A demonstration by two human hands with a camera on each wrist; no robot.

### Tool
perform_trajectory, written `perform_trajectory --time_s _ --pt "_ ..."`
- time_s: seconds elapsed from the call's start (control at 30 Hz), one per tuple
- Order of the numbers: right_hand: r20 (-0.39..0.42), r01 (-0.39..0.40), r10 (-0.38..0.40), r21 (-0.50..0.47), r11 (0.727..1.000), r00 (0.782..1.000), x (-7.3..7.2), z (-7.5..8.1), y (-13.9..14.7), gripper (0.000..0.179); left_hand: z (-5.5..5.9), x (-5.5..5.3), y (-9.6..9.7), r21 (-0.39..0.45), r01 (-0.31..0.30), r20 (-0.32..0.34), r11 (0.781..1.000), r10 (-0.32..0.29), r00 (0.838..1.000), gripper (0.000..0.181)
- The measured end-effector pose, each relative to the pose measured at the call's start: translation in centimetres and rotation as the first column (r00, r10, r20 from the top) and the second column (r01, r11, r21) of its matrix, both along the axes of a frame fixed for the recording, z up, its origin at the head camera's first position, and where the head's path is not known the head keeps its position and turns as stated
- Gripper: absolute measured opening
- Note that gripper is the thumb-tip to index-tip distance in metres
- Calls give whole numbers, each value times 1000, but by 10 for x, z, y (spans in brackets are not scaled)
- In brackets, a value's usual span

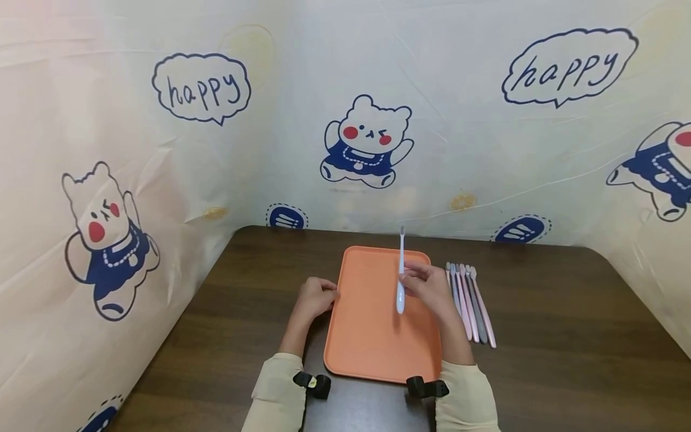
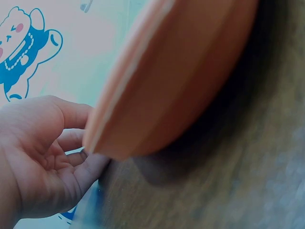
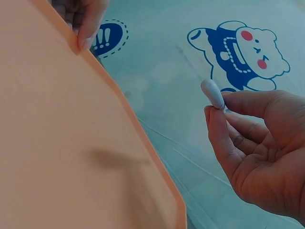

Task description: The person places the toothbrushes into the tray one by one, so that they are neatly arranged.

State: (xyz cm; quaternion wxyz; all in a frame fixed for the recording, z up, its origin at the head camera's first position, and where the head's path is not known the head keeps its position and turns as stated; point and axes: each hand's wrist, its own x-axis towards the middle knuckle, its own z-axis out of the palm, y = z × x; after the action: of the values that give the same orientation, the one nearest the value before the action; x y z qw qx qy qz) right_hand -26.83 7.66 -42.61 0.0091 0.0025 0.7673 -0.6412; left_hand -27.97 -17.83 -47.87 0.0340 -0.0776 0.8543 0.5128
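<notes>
My right hand (image 1: 429,289) pinches a pale blue toothbrush (image 1: 400,300) between thumb and fingertips above the tray's right half, bristle end pointing away. In the right wrist view the rounded handle end of the toothbrush (image 3: 212,94) juts out past the fingertips, and a shadow falls on the tray. The orange rectangular tray (image 1: 364,342) lies lengthwise in front of me. At its left rim, my left hand (image 1: 314,298) holds the edge between thumb and fingers, as the left wrist view also shows on the tray (image 2: 162,81).
Just right of the tray, several toothbrushes (image 1: 480,312) in pink, grey and blue lie side by side, partly behind my right forearm. All stand on a dark wooden table (image 1: 561,318). A printed cloth (image 1: 459,150) with bears encloses the table's back and sides.
</notes>
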Motion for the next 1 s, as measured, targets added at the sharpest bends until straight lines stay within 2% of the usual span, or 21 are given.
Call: perform_trajectory --time_s 0.3,0.8,1.0 --pt "-36 -17 17 6 1000 999 -3 -4 -9 37 3 2 0 -6 -10 6 1000 10 1000 19" --pt "-27 -21 20 -17 1000 999 -4 -13 -29 36 0 2 0 -8 -5 15 1000 5 1000 19" --pt "-23 -50 51 22 998 998 -2 -17 -41 36 2 1 0 -23 2 6 1000 -2 1000 19"
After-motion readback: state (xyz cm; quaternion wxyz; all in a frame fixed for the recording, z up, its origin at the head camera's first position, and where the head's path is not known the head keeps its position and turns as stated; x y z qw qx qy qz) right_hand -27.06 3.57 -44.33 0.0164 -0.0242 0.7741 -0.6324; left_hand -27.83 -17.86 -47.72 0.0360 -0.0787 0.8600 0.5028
